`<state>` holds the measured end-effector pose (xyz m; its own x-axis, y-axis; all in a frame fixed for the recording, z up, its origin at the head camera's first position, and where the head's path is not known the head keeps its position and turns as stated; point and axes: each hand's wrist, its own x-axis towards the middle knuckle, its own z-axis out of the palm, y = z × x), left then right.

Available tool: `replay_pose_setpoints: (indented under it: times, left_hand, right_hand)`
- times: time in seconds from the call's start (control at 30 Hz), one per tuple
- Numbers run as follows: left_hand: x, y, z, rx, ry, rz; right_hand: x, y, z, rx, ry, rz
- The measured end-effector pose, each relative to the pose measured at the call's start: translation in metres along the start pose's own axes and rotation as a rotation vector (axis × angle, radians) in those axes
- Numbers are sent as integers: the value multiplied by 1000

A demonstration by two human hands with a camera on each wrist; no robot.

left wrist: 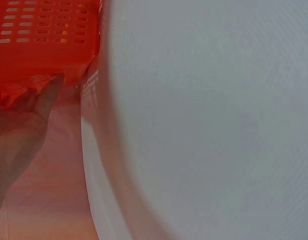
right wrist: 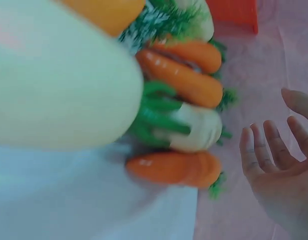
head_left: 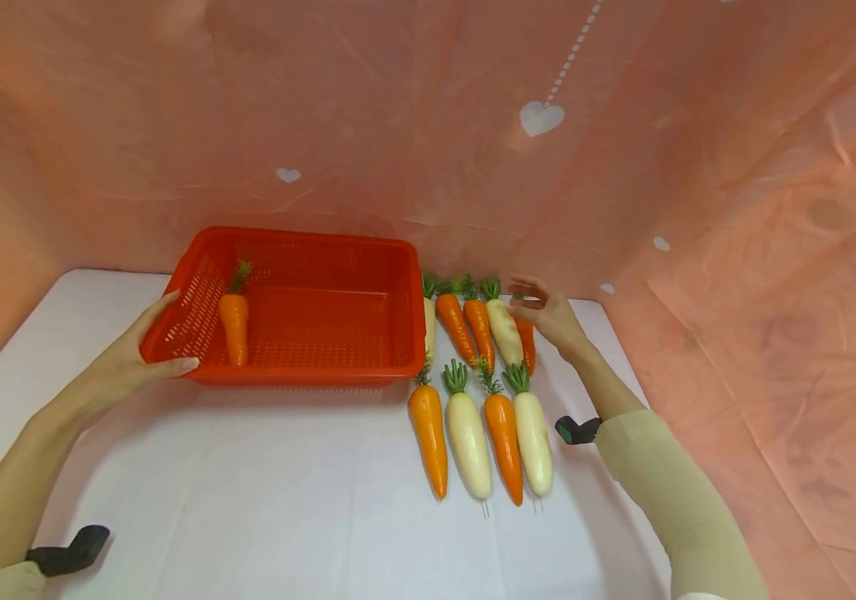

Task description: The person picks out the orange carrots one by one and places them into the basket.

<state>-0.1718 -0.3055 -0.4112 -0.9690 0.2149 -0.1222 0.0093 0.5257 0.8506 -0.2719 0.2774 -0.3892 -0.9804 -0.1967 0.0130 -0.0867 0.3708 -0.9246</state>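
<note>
A red plastic basket (head_left: 300,377) with slotted walls stands on the left of the table, with one carrot (head_left: 234,321) upright along its left inside. My left hand (head_left: 123,358) grips the basket's left end, thumb at the front corner; in the left wrist view, its fingertips meet the red rim. To the basket's right lie carrots and white radishes in two rows. Fingers spread and holding nothing, my right hand (head_left: 548,312) hovers by the back row's right end. Nearest to it are a white radish (right wrist: 196,127) and a carrot (right wrist: 174,167), the latter partly hidden in the head view.
The front row alternates carrots (head_left: 430,437) and white radishes (head_left: 468,442), tops pointing away from me. More carrots (head_left: 456,329) lie behind, close to the basket's right wall. A pink cloth (head_left: 367,125) with white hearts rises behind the white table (head_left: 262,500).
</note>
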Motion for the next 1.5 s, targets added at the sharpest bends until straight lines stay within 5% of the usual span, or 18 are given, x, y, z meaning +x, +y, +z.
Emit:
replay_pose_setpoints:
  times: [0.7, 1.23, 1.5]
  left_hand:
    - [-1, -3, 0, -5, -6, 4]
    - [0, 0, 0, -24, 7, 13]
    - [0, -1, 1, -33, 7, 15]
  right_hand:
    - [-4, 42, -23, -98, 41, 138]
    - [19, 43, -29, -309, -162, 257]
    - [24, 43, -32, -201, -194, 315]
